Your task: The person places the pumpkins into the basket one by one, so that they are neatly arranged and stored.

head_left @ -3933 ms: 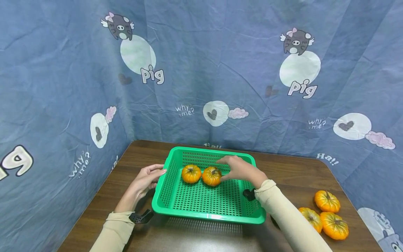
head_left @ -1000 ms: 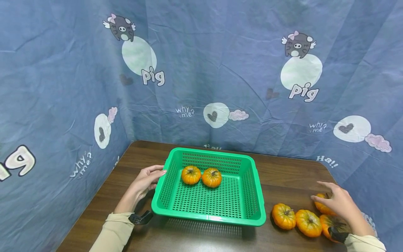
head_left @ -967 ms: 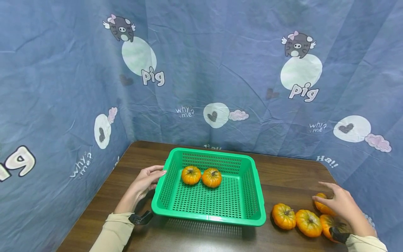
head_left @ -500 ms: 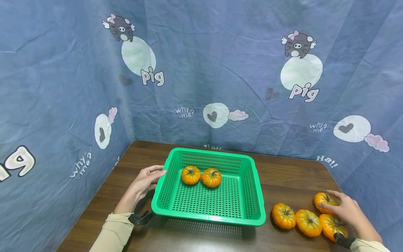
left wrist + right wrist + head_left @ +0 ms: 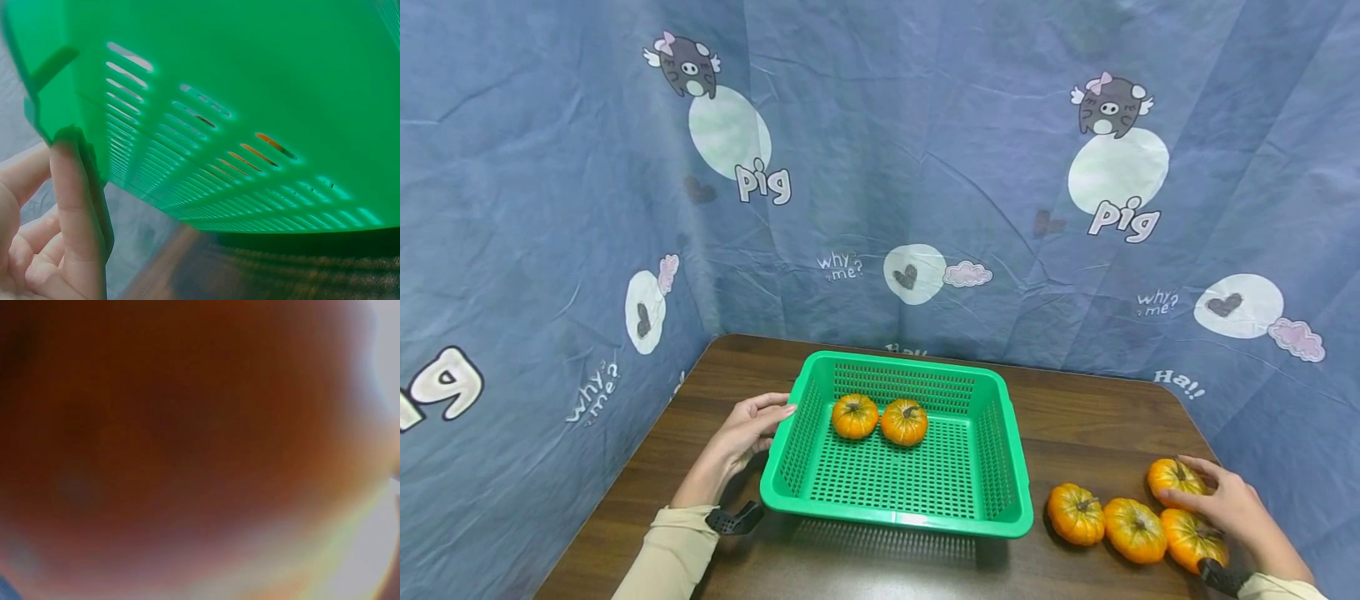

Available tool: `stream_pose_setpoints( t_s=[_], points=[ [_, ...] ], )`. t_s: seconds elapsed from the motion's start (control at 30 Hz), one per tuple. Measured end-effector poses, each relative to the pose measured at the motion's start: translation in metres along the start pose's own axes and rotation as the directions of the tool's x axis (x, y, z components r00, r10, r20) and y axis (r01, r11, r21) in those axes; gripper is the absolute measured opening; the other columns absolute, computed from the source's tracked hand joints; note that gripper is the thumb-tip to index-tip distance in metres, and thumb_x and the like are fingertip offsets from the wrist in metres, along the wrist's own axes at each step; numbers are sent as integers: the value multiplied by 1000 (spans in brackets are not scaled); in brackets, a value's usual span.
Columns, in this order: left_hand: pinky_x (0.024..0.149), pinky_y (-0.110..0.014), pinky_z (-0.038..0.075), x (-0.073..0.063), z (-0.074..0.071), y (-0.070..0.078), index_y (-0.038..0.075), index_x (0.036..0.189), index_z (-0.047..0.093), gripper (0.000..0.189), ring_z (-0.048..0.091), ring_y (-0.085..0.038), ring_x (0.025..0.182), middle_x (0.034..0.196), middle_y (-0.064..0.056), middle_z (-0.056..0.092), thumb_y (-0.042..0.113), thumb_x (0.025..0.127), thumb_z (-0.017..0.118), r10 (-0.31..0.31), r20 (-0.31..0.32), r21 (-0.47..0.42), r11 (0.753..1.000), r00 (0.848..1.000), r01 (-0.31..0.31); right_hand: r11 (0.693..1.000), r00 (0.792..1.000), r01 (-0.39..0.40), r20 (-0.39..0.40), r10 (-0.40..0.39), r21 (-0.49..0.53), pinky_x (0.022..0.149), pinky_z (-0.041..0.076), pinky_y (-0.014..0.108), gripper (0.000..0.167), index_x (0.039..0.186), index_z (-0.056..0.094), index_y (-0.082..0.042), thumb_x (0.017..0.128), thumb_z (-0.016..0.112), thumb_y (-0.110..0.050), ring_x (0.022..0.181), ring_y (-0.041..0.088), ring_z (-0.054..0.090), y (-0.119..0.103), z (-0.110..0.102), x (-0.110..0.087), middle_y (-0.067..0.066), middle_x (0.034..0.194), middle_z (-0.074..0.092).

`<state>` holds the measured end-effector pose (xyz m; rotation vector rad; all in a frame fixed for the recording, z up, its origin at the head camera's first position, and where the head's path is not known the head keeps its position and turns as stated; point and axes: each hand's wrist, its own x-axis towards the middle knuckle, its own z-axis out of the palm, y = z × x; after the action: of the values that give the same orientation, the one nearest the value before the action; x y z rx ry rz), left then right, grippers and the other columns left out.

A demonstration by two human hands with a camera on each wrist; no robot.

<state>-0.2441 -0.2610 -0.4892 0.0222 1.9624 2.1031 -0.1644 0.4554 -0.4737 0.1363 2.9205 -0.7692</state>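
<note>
A green plastic basket (image 5: pixel 895 518) with slotted walls stands mid-table, holding two small orange pumpkins, a left one (image 5: pixel 854 417) and a right one (image 5: pixel 904 423), side by side near its back wall. My left hand (image 5: pixel 747 435) grips the basket's left rim, thumb on top; the left wrist view shows fingers (image 5: pixel 75 206) against the outer wall. Far to the right, my right hand (image 5: pixel 1228 502) holds the rearmost loose pumpkin (image 5: pixel 1172 479) between thumb and fingers. An orange blur fills the right wrist view.
Three more pumpkins lie in a row right of the basket: the nearest to it (image 5: pixel 1077 515), a middle one (image 5: pixel 1135 531) and one under the right wrist (image 5: pixel 1191 540). The brown wooden table (image 5: pixel 1075 417) backs onto a blue printed cloth (image 5: pixel 1000 167).
My right hand has gone from inside the basket to the loose pumpkins on the right, then lowered and closed around the rearmost one. My left hand has stayed on the rim.
</note>
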Motion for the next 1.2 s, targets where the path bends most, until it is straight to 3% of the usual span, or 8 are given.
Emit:
stream_pose_setpoints(
  t_s=[0.6,0.9,1.2],
  points=[
    [67,-23,63,2,-1,-1,-1,143,50,50,74,-6,80,99,10,76,20,102,67,0,7,-9,1000,1000,0,999,999,41,-32,-41,-17,89,53,66,87,150,43,8,93,75,-49,127,66,45,-4,1,4,46,145,43],
    [65,-22,62,1,0,0,-3,145,48,52,74,-5,79,99,10,76,20,102,67,-2,4,-4,1000,1000,2,995,995,88,-48,-91,-56,84,53,66,87,150,44,7,93,74,-51,122,64,51,-24,-4,5,45,145,44],
    [62,-20,60,0,0,0,1,140,53,45,74,-5,79,98,10,76,21,102,68,-1,10,-9,1000,1000,1,990,988,138,-63,-138,-5,87,56,64,87,153,44,2,91,78,-49,120,60,58,-51,-3,7,43,147,45]
  ],
)
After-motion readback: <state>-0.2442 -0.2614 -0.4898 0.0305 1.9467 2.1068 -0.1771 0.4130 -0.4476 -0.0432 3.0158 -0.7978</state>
